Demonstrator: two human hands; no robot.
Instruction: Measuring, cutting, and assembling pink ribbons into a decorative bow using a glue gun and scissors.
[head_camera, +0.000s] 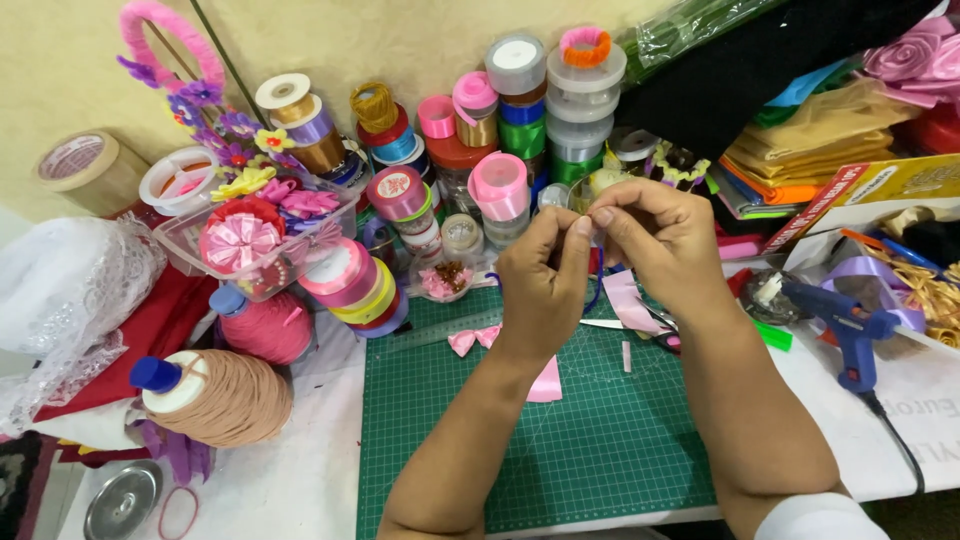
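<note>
My left hand and my right hand meet above the green cutting mat, fingertips pinched together on a small piece of ribbon that is mostly hidden between them. A thin purple strand hangs down from the pinch. Under my hands on the mat lie a small pink ribbon bow, a pale pink ribbon piece, another pink piece and scissors, partly covered by my right wrist.
Several ribbon spools crowd the back of the table. A blue glue gun lies at the right with its cord. Two thread cones and a clear box of ribbon flowers stand at the left. Folded fabrics are stacked back right.
</note>
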